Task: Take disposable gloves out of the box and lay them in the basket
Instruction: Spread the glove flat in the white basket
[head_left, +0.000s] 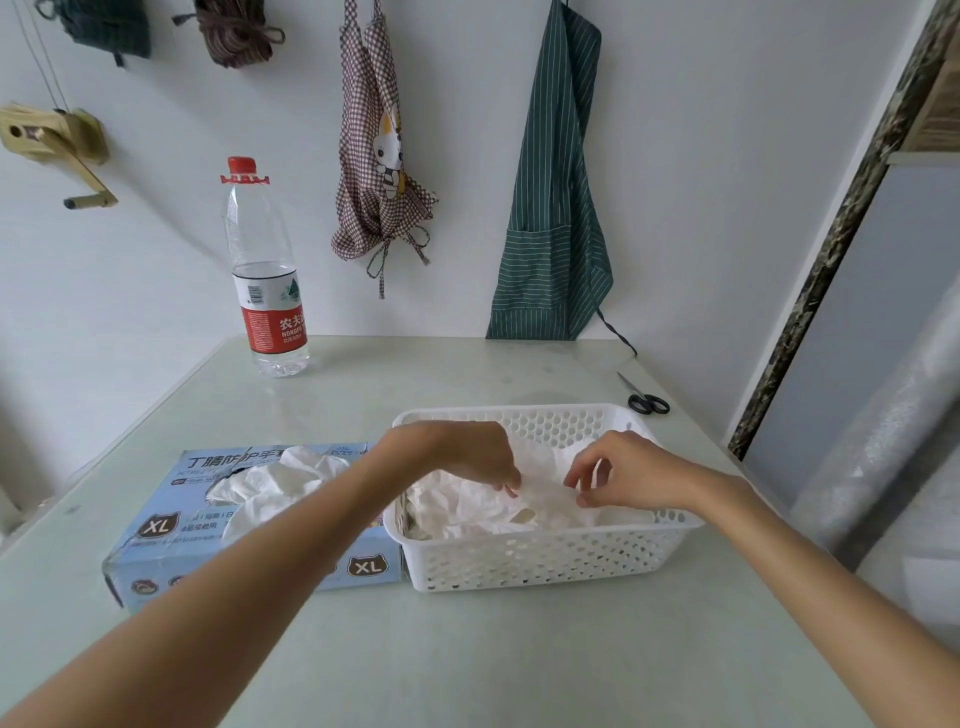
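1. between my two grips, down inside the white basket (545, 564), lies the glove (540, 501) i am laying flat, on top of the white heap already in there.
2. the left hand (467, 452) reaches over the basket's left rim; its fingers are curled down and their tips pinch or press the glove's left part. from this angle i cannot tell pinch from press for certain, but i read it as a pinch.
3. the right hand (623, 475) comes in from the other side, thumb and forefinger nipped on the glove's right edge, the other fingers lifted loosely.
4. the glove's long axis runs left to right, from one grip to the other, roughly along the basket's long side, so my guess is the next move is a letting go on both sides, not a turn.
5. to the left of the left grip, touching the basket's left wall, sits the blue glove box (249, 525) on the table (519, 665). more white gloves (275, 480) billow out of its torn top opening.
6. the left grip is the nearer one to that opening. the box's long axis also runs left to right, so i judge a short sweep leftward would fetch the next glove.
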